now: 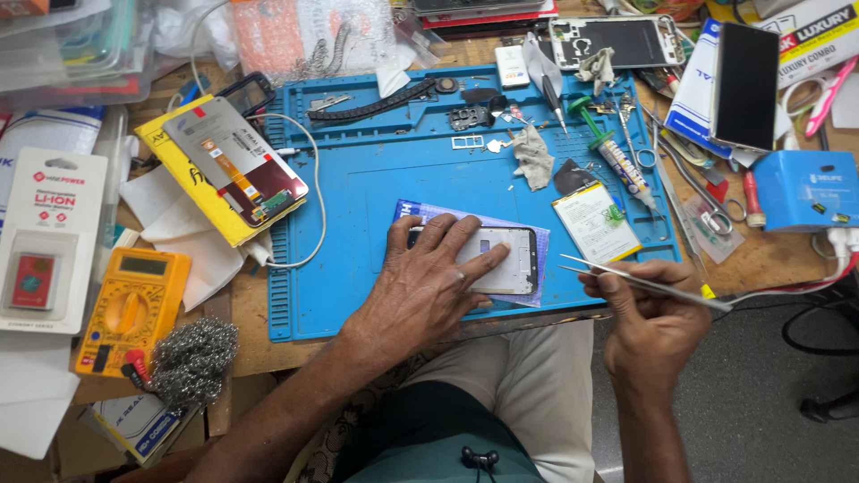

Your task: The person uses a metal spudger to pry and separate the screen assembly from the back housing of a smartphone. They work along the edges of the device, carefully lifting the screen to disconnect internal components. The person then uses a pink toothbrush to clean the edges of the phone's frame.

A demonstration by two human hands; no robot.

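I see the left hand [428, 284] lying flat, fingers spread, pressing down on an opened phone frame [501, 260]. It grips nothing; the palm and fingers simply pin the frame in place. The frame lies on a purple-edged sheet at the near edge of the blue work mat [376, 179], which covers the middle of the table [769, 255].

The right hand [651, 322] is closed around a pair of metal tweezers [640, 279], thumb and fingers pinched on the shaft. The tips point left and stand just beside the right end of the phone frame; I cannot tell whether they touch it.

On the mat behind the frame I note a white battery [594, 221], a glue tube [624, 168] and a crumpled cloth [534, 156]. A display panel [235, 161] rests on a yellow box to the left. A yellow multimeter [134, 309] sits at the table's left edge beside steel wool [193, 356].
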